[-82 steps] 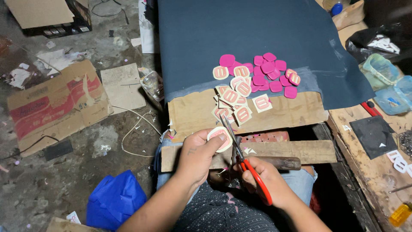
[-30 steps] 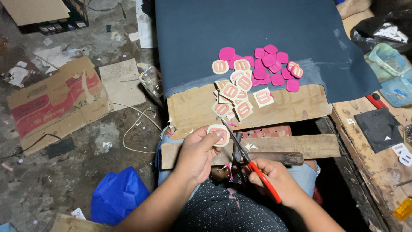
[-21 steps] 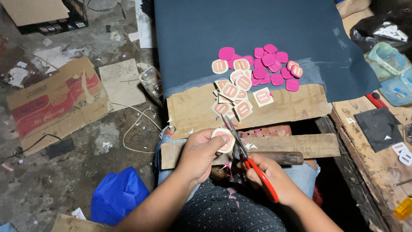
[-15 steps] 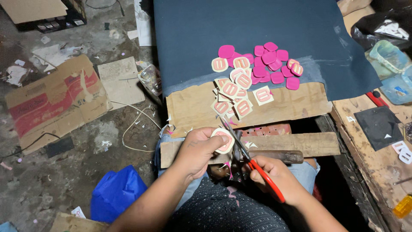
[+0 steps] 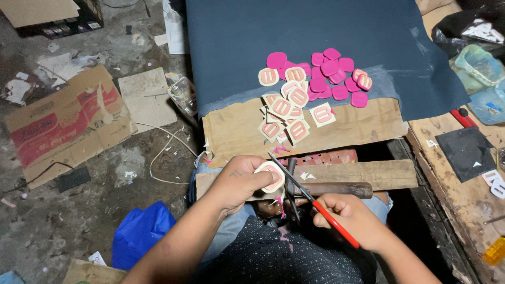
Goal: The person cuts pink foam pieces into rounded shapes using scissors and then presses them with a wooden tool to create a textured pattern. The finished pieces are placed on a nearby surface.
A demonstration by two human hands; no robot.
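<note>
- Head view, looking down: left hand (image 5: 239, 181) pinches a cream patch with a pink centre (image 5: 270, 176) by its edge, thumb on top, fingers underneath.
- Right hand (image 5: 350, 218) is closed around the red handles of a pair of scissors (image 5: 310, 197); the blades point toward 11 o'clock and meet the patch at its 3 o'clock edge.
- The patch is held over the lap, just at 6 o'clock from a wooden plank (image 5: 363, 173) and a wooden-handled tool (image 5: 331, 189) lying along it.
- Handling judgement: the patch looks thin, light and flexible, likely a foam or rubber sheet; it would bend if gripped at one corner only. A flat pinch close to the cut line, away from the blades, looks the steadiest hold.
- At 12 o'clock, a pile of cream-and-pink patches (image 5: 284, 113) lies on a cardboard sheet (image 5: 357, 126); plain pink pieces (image 5: 329, 76) lie beyond on a dark blue sheet (image 5: 315, 37).
- Small offcuts (image 5: 305, 176) lie scattered about the plank.
- At 9 o'clock, a flattened carton (image 5: 63, 123) lies on the concrete floor (image 5: 52, 221); a blue plastic bag (image 5: 139, 231) sits at 7 o'clock.
</note>
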